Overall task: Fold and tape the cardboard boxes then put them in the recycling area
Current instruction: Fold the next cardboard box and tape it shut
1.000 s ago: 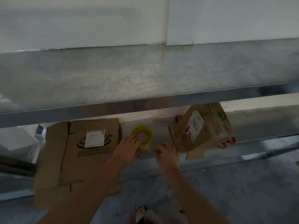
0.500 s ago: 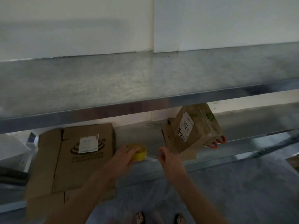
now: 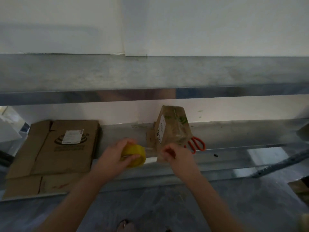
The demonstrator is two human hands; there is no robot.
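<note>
Grip, left hand (image 3: 113,158): fingers and thumb curled round a yellow tape roll (image 3: 135,154), which is held just above the front edge of the lower shelf (image 3: 234,136). Grip, right hand (image 3: 177,156): fingertips pinched together, just beside the roll on its right. I can see a faint clear tape strip (image 3: 151,148) running from the roll toward those fingertips, and I read the pinch as closed on its end; blur makes this less than certain. Both forearms enter from the bottom of the head view.

Boxes, as I see them:
- Flattened box (image 3: 66,148) lies flat at the left of the lower shelf, white label and dark round print facing up. Its near flaps hang over the shelf's front edge. The left hand is near it and not touching.
- Small box (image 3: 173,128) stands tilted at mid-shelf, behind the right hand, against the wall (image 3: 200,22). It has a white label on its left face and green print near the top. I cannot tell whether the right hand touches it.

Scissors (image 3: 197,146) with orange handles lie on the shelf at the small box's right, partly hidden behind it. An upper shelf (image 3: 150,72) of grey metal spans the whole view above. A white object (image 3: 8,129) sits at the far left edge, too blurred to identify. Grey floor (image 3: 234,206) is visible below the shelf.
</note>
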